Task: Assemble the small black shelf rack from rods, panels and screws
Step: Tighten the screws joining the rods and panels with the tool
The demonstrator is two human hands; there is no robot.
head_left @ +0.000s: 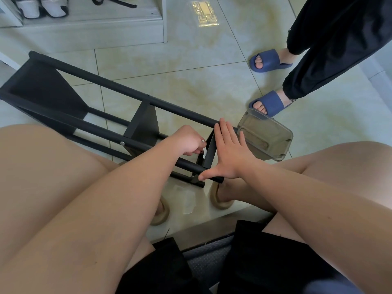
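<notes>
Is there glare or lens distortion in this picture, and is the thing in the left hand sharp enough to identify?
Head view: a yellowish glare patch lies on the floor near the top edge. Head view: the wide lens bows the rack rods slightly. Head view: the small white thing that the left hand pinches is too small to identify.

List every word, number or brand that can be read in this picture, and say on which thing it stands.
No text can be read here.
Pale mark on the black rack, at the rod end by the right hand: too small to read.
Gold floor inlay: a pattern, no letters.
</notes>
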